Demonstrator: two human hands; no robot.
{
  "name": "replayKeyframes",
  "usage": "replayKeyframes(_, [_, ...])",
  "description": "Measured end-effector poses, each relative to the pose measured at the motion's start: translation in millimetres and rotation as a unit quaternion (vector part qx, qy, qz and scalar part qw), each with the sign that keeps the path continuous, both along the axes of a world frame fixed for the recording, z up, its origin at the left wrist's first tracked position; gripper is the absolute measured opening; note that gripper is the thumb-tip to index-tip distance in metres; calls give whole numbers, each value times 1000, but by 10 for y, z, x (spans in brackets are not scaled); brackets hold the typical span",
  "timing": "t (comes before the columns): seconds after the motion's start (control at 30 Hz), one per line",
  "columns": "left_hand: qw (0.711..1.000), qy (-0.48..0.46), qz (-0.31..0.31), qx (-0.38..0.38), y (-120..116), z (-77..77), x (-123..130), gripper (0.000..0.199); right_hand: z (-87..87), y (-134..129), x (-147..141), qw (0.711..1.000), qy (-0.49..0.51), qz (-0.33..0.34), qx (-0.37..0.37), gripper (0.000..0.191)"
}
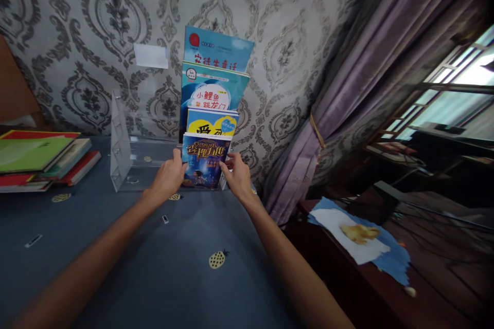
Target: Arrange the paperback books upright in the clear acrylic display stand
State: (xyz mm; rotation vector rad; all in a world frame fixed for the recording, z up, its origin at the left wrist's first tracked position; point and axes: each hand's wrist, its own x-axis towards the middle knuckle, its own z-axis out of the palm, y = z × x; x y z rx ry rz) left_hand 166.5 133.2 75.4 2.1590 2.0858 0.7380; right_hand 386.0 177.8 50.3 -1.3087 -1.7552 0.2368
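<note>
Between my two hands stands a dark blue book [204, 164], upright at the front of a clear acrylic stand [120, 144]. My left hand [170, 175] grips its left edge, and my right hand [236, 174] pinches the right edge with the thumb in front. Behind it rise a yellow and blue book [212, 121], a teal book [216, 85] and a light blue book [219, 49], stepped upward in the stand's right half. Their lower parts are hidden by the books in front.
A pile of books [34, 157] lies at the left on the blue tablecloth [181, 262]. Patterned wallpaper [119, 10] is behind the stand. To the right hang purple curtains [309, 139], beside a dark red desk [347, 272] bearing a blue cloth [397, 257].
</note>
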Motion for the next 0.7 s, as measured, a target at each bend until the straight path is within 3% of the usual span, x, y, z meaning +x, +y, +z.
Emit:
replayKeyframes(0.27, [999,-7,-14,35,58,-105,-11,10,-12,24,12,1000,4,0,-3,24])
replayKeyframes(0.7, [996,-71,-28,44,63,-138,10,11,-31,74,47,999,27,-18,28,22])
